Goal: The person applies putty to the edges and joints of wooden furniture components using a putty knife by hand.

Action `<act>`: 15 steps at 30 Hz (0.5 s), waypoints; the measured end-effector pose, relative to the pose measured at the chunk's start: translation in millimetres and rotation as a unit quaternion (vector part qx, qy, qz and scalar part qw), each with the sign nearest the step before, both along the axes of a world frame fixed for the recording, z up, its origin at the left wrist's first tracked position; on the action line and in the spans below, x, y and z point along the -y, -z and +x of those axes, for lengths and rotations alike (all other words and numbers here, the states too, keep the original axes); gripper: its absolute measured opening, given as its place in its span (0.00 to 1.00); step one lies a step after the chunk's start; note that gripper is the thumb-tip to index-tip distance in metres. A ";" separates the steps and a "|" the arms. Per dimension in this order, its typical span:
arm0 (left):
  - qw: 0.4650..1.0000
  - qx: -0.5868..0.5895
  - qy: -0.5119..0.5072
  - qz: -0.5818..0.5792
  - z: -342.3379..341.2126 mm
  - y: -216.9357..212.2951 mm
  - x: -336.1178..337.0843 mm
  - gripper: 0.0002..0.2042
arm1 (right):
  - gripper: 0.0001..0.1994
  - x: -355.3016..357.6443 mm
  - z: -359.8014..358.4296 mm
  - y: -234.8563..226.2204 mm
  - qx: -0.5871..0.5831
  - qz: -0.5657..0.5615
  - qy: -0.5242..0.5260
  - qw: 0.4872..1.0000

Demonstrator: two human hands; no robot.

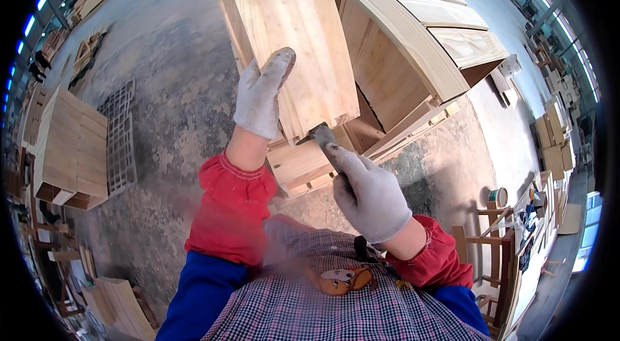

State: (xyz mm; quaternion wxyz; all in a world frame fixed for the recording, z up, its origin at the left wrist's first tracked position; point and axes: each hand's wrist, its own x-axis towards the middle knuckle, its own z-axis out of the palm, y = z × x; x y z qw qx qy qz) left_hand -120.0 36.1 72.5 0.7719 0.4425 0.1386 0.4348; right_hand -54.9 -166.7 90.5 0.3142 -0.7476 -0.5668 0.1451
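Here the right hand point(369, 196), in a grey knit glove, is closed tight around a small dark-bladed tool point(323, 136), probably a scraper or putty knife; its handle is buried in the fist and the blade tip meets the near end of a pale pine panel point(290, 24). The left hand point(261, 95), gloved alike, lies flat against that panel's near left edge, fingers together and pointing far, clamped on nothing. The panel's far end runs out of frame. It leans on an unfinished wooden furniture frame point(400, 44) with smooth, grained slats. To the left, a wooden cabinet point(71, 147) stands on the mottled concrete floor point(168, 102).
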 end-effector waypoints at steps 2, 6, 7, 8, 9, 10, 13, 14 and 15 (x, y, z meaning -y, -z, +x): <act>1.000 0.000 0.021 0.016 -0.8 -0.4 -0.8 0.18 | 0.20 4.5 2.1 -2.8 0.024 -0.013 -0.004 1.000; 1.000 -0.007 -0.002 0.011 0.6 -0.8 1.3 0.19 | 0.20 5.5 8.6 -4.8 0.016 0.024 0.014 0.999; 1.000 -0.004 0.006 0.001 -0.1 -3.9 3.4 0.19 | 0.20 4.8 10.3 -1.3 0.014 0.030 0.016 0.999; 1.000 0.000 0.015 -0.009 -0.4 -5.5 5.0 0.19 | 0.20 3.4 12.2 5.2 0.014 0.036 0.018 0.999; 1.000 0.003 0.015 -0.006 -1.6 -4.9 4.3 0.19 | 0.19 1.8 13.2 8.3 0.013 0.043 0.017 0.999; 1.000 0.007 0.016 -0.002 -2.7 -3.3 3.1 0.19 | 0.20 2.8 12.8 7.2 0.010 0.037 0.019 0.999; 1.000 0.000 0.008 -0.010 -0.7 -4.4 4.0 0.18 | 0.20 7.4 15.0 5.8 0.001 0.041 0.019 0.999; 1.000 -0.005 0.004 -0.017 0.5 -5.2 4.7 0.18 | 0.20 6.8 18.3 7.8 0.002 0.061 0.016 0.998; 1.000 -0.006 -0.001 -0.014 0.8 -5.8 5.7 0.18 | 0.20 6.6 20.1 10.1 0.004 0.083 0.014 0.996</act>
